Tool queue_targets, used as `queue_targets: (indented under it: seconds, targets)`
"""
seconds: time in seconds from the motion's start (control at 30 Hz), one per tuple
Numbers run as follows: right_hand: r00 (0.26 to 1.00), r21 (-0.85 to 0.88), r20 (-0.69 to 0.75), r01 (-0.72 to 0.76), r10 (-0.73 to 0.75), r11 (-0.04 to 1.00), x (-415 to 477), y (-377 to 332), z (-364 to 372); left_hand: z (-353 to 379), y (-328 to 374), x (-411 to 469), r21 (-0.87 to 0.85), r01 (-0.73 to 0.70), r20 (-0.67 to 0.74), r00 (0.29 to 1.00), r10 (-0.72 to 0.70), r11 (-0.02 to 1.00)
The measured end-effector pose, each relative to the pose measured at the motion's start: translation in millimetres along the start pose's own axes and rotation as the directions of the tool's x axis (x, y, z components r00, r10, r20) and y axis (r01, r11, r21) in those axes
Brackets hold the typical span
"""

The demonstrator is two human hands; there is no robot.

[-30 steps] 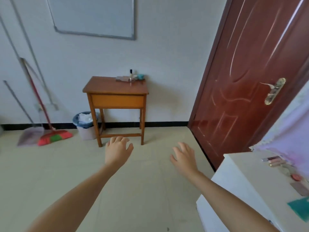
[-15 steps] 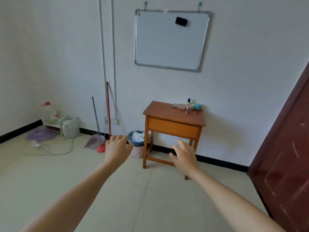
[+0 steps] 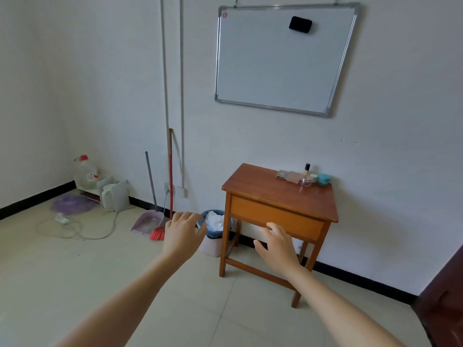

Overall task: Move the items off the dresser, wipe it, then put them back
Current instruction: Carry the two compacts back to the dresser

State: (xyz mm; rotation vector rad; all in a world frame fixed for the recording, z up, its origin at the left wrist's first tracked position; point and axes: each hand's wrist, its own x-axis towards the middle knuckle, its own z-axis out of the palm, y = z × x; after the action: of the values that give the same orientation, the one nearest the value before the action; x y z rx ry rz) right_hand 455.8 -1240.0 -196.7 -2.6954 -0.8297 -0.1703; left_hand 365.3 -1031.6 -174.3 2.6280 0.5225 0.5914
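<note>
Now both arms reach out, left hand (image 3: 181, 232) and right hand (image 3: 275, 246) empty, fingers loosely spread, facing the wooden table (image 3: 263, 186).

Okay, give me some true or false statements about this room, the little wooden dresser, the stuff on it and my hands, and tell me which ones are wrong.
1. The left hand and the right hand both hold nothing. True.
2. The cosmetics sit at the front left corner of the dresser. False: they cluster at its back right corner, by the wall.
3. A black eraser sticks on the whiteboard. True.
4. The waste bin stands to the right of the dresser. False: it is on the left, beside the front left leg.
5. A red broom leans on the wall left of the dresser. True.
</note>
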Motion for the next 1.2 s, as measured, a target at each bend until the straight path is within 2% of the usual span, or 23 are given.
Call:
queue_targets:
  seconds: [0.17, 0.4, 0.73, 0.9, 1.03, 1.2]
  targets:
    - [0.986, 0.006, 0.165, -0.013, 0.012, 1.0, 40, 20, 50, 52, -32, 28, 0.039, 0.093, 0.082, 0.992, -0.095, 0.995]
    - [0.989, 0.005, 0.149, -0.028, 0.027, 1.0, 133, 41, 71, 96, -55, 123, -0.024, 0.119, 0.107, 0.987, -0.116, 0.993]
    - [0.965, -0.075, 0.124, -0.223, 0.231, 0.972, 272, 95, 80, 159, -55, 299, -0.092, 0.013, 0.209, 0.978, 0.007, 0.996]
    - [0.901, -0.1, 0.212, -0.366, 0.379, 0.925, 272, 136, 101, 217, -45, 332, -0.12, -0.009, 0.365, 0.929, 0.052, 0.993]
    - [0.843, -0.101, 0.214, -0.484, 0.494, 0.869, 283, 186, 102, 263, -16, 367, -0.157, -0.067, 0.461, 0.877, 0.133, 0.985]
    - [0.831, -0.073, 0.127, -0.537, 0.542, 0.84, 337, 258, 94, 306, 35, 424, -0.177, -0.169, 0.428, 0.874, 0.231, 0.97]
